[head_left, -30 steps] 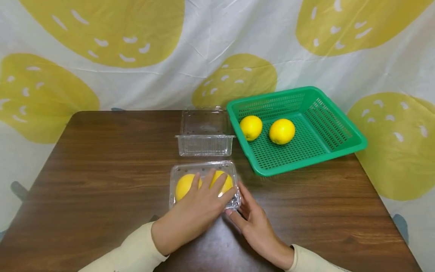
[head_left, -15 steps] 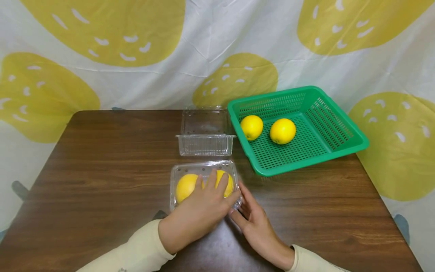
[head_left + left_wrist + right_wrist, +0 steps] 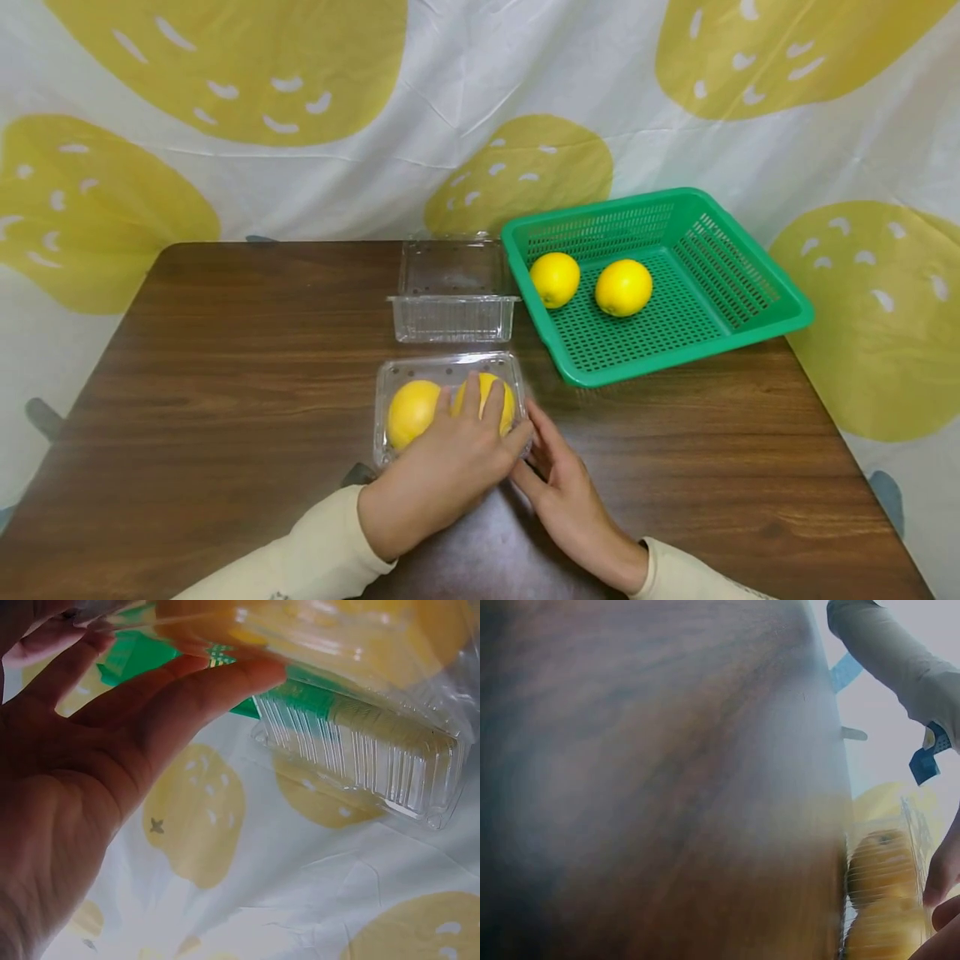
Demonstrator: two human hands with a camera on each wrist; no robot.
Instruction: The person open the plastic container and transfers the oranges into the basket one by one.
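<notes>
A clear plastic clamshell box (image 3: 386,379) with its lid down lies near the middle of the table, two round yellow fruits (image 3: 412,412) inside. My left hand (image 3: 450,467) lies over the lid, extended fingers spread above the right fruit and thumb at the front right corner. At that corner my right hand (image 3: 567,504) holds the box, fingers along its right side and thumb in front, partly behind the left thumb. In the left wrist view the left hand's fingers (image 3: 202,697) reach out under the blurred box. The right wrist view shows both fruits (image 3: 881,866) through the box's ribbed side.
Behind the box stands a second clear clamshell (image 3: 453,321), its lid raised. A green slotted basket (image 3: 678,357) at the back right holds two yellow fruits (image 3: 623,287). A fruit-print cloth (image 3: 465,75) hangs behind the brown wooden table (image 3: 225,383).
My left hand has slid slightly right over the lid, its thumb moving to the front right corner beside the right hand. The right hand has barely moved.
</notes>
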